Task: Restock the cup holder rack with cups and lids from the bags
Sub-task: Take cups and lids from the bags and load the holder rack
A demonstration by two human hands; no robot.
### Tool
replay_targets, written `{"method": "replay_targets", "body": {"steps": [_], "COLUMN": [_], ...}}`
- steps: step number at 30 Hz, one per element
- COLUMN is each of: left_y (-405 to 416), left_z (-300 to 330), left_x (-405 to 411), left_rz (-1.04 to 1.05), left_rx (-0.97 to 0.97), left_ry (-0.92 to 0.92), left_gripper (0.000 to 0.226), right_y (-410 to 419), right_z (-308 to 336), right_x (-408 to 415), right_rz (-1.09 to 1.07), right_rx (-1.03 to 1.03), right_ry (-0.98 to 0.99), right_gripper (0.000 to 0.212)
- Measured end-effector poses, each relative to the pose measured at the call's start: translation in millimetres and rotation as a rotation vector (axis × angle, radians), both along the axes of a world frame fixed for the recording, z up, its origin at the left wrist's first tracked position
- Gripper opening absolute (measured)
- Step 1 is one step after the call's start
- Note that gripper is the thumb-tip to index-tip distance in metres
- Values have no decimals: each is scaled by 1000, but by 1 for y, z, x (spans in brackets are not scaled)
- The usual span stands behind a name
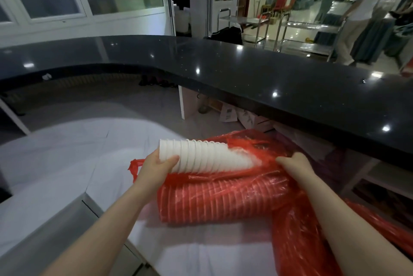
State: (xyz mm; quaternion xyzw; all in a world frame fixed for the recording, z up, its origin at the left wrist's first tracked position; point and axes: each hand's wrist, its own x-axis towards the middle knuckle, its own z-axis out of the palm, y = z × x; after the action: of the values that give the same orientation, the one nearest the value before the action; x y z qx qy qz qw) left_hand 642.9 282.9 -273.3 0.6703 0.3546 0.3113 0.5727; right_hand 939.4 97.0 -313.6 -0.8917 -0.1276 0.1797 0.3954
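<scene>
Gripping the white cup stack [201, 157], left hand [156, 168] fingers curl around its end; right hand [295, 164] pinches red bag [223, 199].

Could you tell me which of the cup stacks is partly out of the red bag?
The upper cup stack, gripped by the left hand; its white cups show bare, while the lower stack remains wrapped in red plastic.

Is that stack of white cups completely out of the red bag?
No, the far end of the cups is still inside the red bag, which the right hand holds.
</scene>
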Motion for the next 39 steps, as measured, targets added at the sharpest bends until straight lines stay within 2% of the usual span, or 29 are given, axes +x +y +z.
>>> {"method": "replay_targets", "body": {"steps": [3, 6, 9, 14, 18, 23, 26, 30, 36, 37, 39], "left_y": [-2, -2, 7, 28, 44, 58, 64, 64, 65, 65, 61], "left_z": [-2, -6, -11, -21, -28, -24, -23, -26, -23, -21, -17], "left_x": [-3, -7, -14, -39, -61, -95, -112, -121, -136, -143, -158], "left_rz": [27, 102, 186, 218, 193, 203, 220, 245, 308, 323, 346], "left_rx": [-5, -69, -224, -389, -438, -454, -445, -435, -436, -435, -430], "left_ry": [-17, -19, -55, -84, -72, -134, -150, -181, -239, -248, -279], "left_gripper": [28, 20, 17, 16, 28, 53, 56, 47, 38, 38, 35], "right_y": [-4, -8, -9, -12, -8, -7, -1, 15, 36, 37, 42], "right_z": [-5, -2, 2, 4, 13, 29, 40, 63, 87, 86, 85], "right_x": [-9, -14, -19, -25, -26, -34, -45, -74, -108, -113, -123], "right_rz": [2, 29, 62, -81, -76, -100, 43, 291, 607, 613, 601], "right_rx": [-56, -36, -8, 74, 46, 83, 98, 298, 359, 379, 396], "right_ry": [-165, -243, -305, -342, -358, -453, -488, -729, -998, -1009, -909], "right_gripper": [18, 31, 38, 38, 33, 26, 35, 45, 21, 22, 33]}}
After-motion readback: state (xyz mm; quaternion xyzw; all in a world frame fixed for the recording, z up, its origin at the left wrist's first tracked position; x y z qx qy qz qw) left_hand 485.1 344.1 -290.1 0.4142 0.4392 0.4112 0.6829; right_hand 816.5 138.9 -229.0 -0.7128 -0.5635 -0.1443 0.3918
